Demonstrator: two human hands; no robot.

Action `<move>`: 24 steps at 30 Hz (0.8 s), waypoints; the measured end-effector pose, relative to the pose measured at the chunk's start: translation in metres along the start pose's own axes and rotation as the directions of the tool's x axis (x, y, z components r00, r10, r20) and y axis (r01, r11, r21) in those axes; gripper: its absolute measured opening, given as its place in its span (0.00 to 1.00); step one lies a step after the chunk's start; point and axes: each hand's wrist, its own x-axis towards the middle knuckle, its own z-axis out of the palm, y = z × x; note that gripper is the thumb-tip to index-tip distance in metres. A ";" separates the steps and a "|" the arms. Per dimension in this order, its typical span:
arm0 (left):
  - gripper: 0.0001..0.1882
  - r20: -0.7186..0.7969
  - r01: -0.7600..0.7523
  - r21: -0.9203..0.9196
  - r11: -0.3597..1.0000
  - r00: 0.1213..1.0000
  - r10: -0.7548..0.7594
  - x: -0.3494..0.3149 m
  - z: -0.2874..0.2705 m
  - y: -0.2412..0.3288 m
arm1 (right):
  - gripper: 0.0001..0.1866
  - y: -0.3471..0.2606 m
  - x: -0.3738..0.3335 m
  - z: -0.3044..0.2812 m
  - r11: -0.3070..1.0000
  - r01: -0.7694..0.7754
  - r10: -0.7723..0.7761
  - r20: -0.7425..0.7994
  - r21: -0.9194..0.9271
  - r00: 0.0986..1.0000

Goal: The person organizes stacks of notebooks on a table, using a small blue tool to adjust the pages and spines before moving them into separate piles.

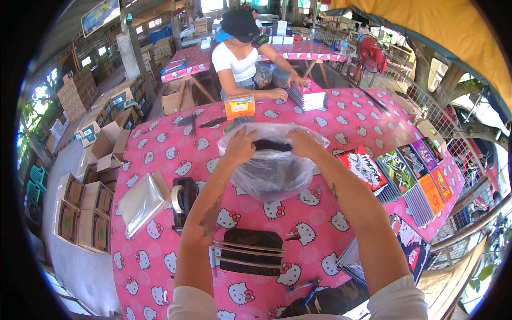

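Observation:
Both my arms reach forward over the pink tablecloth to a see-through plastic bag (272, 178). My left hand (241, 146) grips the bag's rim on the left, and my right hand (304, 143) grips it on the right. Between them the bag's mouth is spread, and something dark shows there that I cannot make out. Beyond the bag stands an orange and yellow box (239, 107). A black tape dispenser (184, 202) sits left of my left forearm. Below the bag, between my forearms, lies a dark block with pale strips across it (252, 252).
Across the table a person (237, 64) in a dark cap handles a notebook stack (308, 95). Several notebook stacks (397, 170) line the right side. Plastic sleeves (141, 202) lie left; pens (309, 293) lie near me. Cartons (96, 213) stand on the floor at left.

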 end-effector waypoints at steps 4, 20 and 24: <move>0.47 0.234 0.260 0.011 0.965 0.938 -0.256 0.003 -0.018 0.018 | 0.48 0.005 0.007 0.023 0.998 -0.030 0.027 0.073 0.049 0.997; 0.17 -0.293 -0.334 -0.160 0.929 0.915 0.278 -0.149 -0.085 0.182 | 0.21 -0.015 -0.097 -0.142 0.896 0.348 -0.336 -0.091 0.275 0.938; 0.24 0.157 -0.197 -0.580 0.790 0.925 0.346 -0.320 -0.008 0.269 | 0.28 -0.014 -0.242 -0.187 0.886 0.185 -0.279 0.169 0.424 0.945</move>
